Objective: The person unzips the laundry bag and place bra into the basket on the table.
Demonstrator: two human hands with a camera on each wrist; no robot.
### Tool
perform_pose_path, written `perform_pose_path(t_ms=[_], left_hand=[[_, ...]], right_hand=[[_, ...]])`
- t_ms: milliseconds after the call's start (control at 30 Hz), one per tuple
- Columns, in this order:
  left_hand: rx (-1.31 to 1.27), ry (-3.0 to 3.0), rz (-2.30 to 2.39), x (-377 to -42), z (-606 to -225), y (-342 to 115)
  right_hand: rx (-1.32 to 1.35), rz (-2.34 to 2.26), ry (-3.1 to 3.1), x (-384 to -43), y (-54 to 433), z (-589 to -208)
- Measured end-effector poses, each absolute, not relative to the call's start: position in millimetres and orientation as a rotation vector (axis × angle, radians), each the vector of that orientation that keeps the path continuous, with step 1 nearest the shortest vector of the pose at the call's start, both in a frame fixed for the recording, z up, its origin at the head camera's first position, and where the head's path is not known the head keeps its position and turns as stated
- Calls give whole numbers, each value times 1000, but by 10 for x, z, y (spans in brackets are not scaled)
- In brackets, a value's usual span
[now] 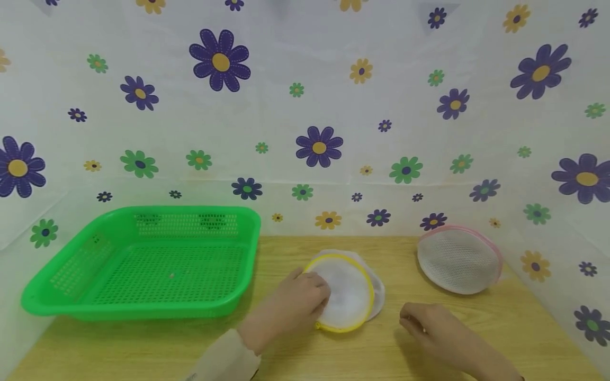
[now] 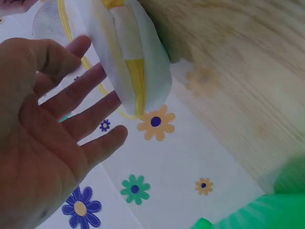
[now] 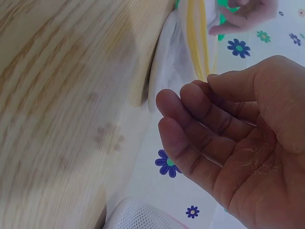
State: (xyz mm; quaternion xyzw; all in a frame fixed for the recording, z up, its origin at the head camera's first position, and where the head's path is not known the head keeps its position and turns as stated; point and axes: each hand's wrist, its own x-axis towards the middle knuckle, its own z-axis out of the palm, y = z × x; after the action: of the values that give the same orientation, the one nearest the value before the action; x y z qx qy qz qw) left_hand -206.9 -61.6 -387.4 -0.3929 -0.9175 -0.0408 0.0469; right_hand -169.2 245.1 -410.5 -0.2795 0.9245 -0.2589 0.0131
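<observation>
A round white mesh laundry bag (image 1: 350,293) with a yellow rim lies near the middle of the table; more white fabric (image 1: 378,291) shows beyond its far and right edges. At its left side is my left hand (image 1: 305,296). The left wrist view shows that hand's fingers spread, with fingertips right at the bag's white side (image 2: 155,71) near the yellow trim. My right hand (image 1: 436,330) hovers to the right of the bag, apart from it. Its fingers are loosely bent, with nothing between them in the right wrist view.
A large green plastic basket (image 1: 143,309) with perforated walls stands at the left. Toward the back right sits a white mesh bag with pink trim (image 1: 459,262). A white flower-patterned sheet (image 1: 281,121) hangs around the wooden table (image 1: 395,360).
</observation>
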Motion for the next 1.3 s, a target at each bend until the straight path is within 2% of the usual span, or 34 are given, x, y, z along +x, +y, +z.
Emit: perform_pose_path(t_ms=[233, 433, 633, 767, 967, 1167, 1300], left_hand=[[-1027, -2838, 25, -1878, -3931, -311], [-925, -2707, 214, -1828, -4070, -288], [-926, -2606, 323, -1830, -4134, -303], [-1044, -2638, 225, -1876, -4105, -341], [-1365, -2657, -282, -1996, -4024, -422], [-1626, -2559, -577, -2028, -4026, -450], [-1712, -2520, -662, -2007, -4048, -438]], right_hand=[[-862, -792, 2878, -1697, 2445, -4119], [-895, -795, 2871, -1699, 2421, -4140], [-914, -794, 2867, -1696, 2428, -4143], [-920, -802, 2870, -1692, 2429, -4145], [-919, -817, 2885, -1683, 2414, -4141], [-776, -981, 2881, -1666, 2333, -4060], [-656, -1095, 2923, -1659, 2235, -4008]])
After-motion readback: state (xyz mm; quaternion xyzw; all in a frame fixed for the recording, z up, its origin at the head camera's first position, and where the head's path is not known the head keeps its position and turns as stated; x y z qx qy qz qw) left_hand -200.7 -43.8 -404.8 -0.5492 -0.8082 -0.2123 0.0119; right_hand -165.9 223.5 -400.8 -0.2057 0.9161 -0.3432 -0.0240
